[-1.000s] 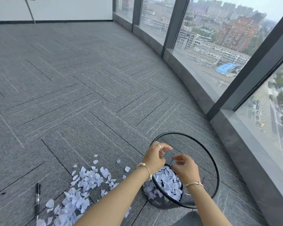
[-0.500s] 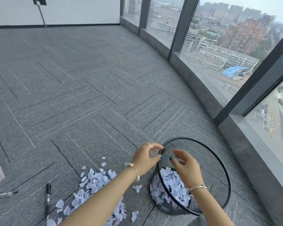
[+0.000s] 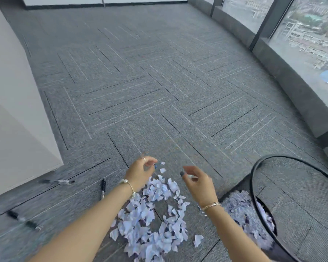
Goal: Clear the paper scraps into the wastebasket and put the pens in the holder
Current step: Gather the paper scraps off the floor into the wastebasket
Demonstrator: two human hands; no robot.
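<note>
Grey carpet (image 3: 159, 82), white cabinet (image 3: 13, 120), windows (image 3: 307, 40).

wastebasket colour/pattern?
Black wire mesh wastebasket with a solid black rim, lying tilted on the carpet; seen in the head view, the only one.

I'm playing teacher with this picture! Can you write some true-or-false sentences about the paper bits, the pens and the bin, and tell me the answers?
1. All paper scraps are in the wastebasket. False: a big pile lies on the carpet.
2. The wastebasket is black mesh. True.
3. Both hands are above the carpet pile. True: left hand, right hand.
4. The pens are in a holder. False: three lie on the carpet.
</note>
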